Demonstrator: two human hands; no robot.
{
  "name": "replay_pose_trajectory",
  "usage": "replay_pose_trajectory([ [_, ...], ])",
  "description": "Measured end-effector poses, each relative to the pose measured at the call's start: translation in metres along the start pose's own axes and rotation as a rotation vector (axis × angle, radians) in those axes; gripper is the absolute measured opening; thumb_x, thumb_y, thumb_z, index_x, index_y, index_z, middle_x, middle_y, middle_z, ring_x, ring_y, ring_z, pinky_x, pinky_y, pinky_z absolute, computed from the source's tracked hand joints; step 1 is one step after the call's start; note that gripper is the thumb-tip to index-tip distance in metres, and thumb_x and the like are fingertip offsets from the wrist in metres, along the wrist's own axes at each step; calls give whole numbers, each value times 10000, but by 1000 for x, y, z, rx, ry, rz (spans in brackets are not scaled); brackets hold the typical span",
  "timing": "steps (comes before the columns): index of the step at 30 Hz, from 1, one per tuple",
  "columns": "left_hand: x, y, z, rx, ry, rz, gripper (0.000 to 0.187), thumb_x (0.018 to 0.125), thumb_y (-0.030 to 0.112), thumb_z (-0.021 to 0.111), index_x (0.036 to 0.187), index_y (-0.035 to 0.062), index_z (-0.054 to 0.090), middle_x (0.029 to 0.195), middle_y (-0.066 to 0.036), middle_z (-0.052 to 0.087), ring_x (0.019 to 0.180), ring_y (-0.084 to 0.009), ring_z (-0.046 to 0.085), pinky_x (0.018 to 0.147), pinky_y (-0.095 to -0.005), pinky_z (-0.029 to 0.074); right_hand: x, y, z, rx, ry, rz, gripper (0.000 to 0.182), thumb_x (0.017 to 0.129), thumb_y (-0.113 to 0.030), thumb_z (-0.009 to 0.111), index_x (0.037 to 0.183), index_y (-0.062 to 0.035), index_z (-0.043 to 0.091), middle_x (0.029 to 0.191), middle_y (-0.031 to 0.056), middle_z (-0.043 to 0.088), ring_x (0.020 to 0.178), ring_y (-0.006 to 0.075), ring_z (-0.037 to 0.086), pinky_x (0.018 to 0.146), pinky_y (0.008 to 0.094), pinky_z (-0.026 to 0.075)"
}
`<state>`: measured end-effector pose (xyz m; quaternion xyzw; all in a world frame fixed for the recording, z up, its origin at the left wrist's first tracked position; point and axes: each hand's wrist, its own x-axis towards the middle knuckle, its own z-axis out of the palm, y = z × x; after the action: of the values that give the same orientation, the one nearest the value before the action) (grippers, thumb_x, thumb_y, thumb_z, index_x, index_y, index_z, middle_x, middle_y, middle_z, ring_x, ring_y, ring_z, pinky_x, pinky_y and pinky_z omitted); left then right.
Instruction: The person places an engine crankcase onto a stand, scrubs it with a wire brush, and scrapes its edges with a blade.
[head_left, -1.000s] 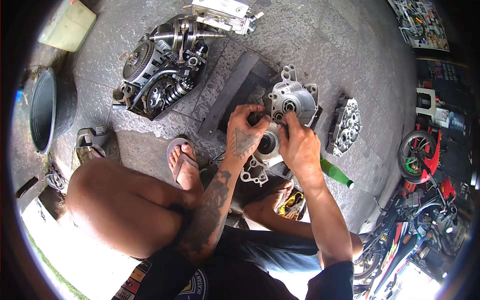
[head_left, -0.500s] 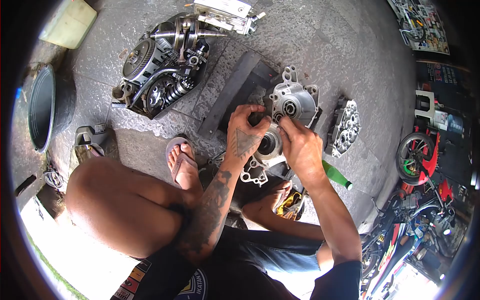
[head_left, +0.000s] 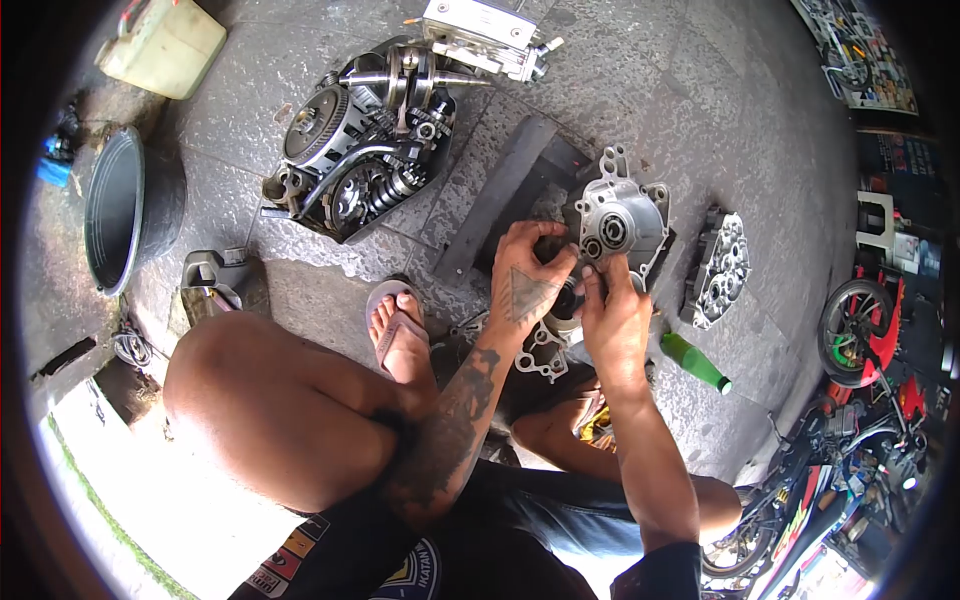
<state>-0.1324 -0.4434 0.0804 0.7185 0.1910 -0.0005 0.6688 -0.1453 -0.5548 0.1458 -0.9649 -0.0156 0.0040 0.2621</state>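
Observation:
A silver engine crankcase half [head_left: 625,205] rests near a dark frame on the floor, its bearing [head_left: 613,231] facing up. My left hand [head_left: 530,270] curls at the case's left edge, thumb reaching toward the middle. Close beside it, my right hand [head_left: 615,315] has thumb and fingers pressed together just below the bearing; whatever they pinch is hidden. Both hands partly cover the round lower bore of the case. A bracket-like lower end of the casting [head_left: 541,357] shows beneath my wrists.
A tray of engine parts [head_left: 365,140] with gears and crankshaft lies up left. The dark frame [head_left: 505,190] is beside the case. Another metal casting [head_left: 718,268] and a green bottle [head_left: 695,362] lie to the right. A black basin [head_left: 115,210] stands far left.
The view has shifted, so the scene sits farther right and slightly lower. My right hand has turned more upright and now covers more of the lower bore. My left hand stays at the case.

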Motion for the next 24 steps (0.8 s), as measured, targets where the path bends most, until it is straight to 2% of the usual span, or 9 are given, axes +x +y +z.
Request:
replay_pose_trajectory([
  [2, 0, -1, 0, -25, -3, -3, 259, 776, 195, 735, 986, 47, 713, 1047, -136, 655, 1015, -328, 612, 925, -403, 477, -4, -5, 3, 60, -62, 84, 70, 927, -71, 610, 956, -62, 547, 704, 200, 664, 656, 416, 669, 554, 502, 509],
  [7, -1, 0, -2, -46, 9, 3, 211, 810, 167, 695, 987, 52, 714, 1043, -121, 664, 1004, -318, 616, 901, -397, 478, 2, -5, 2, 117, -46, 103, 75, 928, -74, 617, 953, -51, 550, 697, 194, 667, 620, 409, 667, 556, 478, 522],
  [9, -1, -2, 0, -52, 22, 27, 185, 826, 144, 673, 986, 60, 715, 1040, -112, 672, 996, -315, 618, 891, -395, 480, 7, -9, -4, 320, -40, 342, 76, 926, -75, 621, 942, -45, 553, 671, 180, 666, 623, 408, 669, 562, 475, 526],
  [10, -1, -3, 0, -47, 12, 26, 179, 830, 138, 667, 983, 58, 713, 1040, -113, 671, 994, -318, 618, 888, -397, 482, 8, -6, -4, 309, -35, 340, 76, 926, -75, 621, 942, -45, 553, 671, 180, 666, 623, 408, 669, 562, 475, 526],
  [12, 0, -5, -1, -36, 18, 67, 179, 836, 137, 660, 985, 55, 713, 1044, -114, 673, 994, -313, 620, 882, -394, 482, 5, 2, 2, 146, -12, 138, 75, 959, -47, 595, 928, 5, 551, 666, 116, 687, 525, 198, 688, 469, 312, 512],
  [14, 0, -6, -1, -56, 10, 33, 177, 837, 132, 656, 983, 53, 714, 1041, -115, 675, 986, -312, 624, 878, -395, 483, 1, 1, 4, 22, -54, 17, 84, 960, -45, 595, 914, 3, 543, 684, 112, 701, 556, 184, 703, 486, 308, 524],
  [17, 1, -2, -1, -83, 11, 5, 175, 841, 130, 648, 980, 48, 714, 1030, -115, 680, 975, -312, 631, 871, -394, 486, 4, -1, 0, 134, -75, 105, 85, 957, -41, 594, 908, 6, 542, 697, 119, 706, 560, 190, 706, 487, 306, 523],
  [19, -2, -2, -2, -91, 11, -2, 176, 843, 133, 645, 979, 46, 715, 1023, -115, 682, 970, -313, 635, 867, -392, 490, 4, -1, -1, 218, -17, 221, 81, 916, -56, 631, 906, -44, 552, 642, 139, 674, 598, 331, 699, 547, 430, 533],
  [24, 0, -3, -3, -90, 13, 26, 200, 904, 152, 577, 984, 34, 716, 1043, -136, 689, 1005, -311, 645, 872, -362, 495, -3, -5, 4, 118, -39, 157, 86, 912, -64, 646, 908, -43, 563, 659, 164, 668, 598, 350, 687, 553, 427, 527],
])
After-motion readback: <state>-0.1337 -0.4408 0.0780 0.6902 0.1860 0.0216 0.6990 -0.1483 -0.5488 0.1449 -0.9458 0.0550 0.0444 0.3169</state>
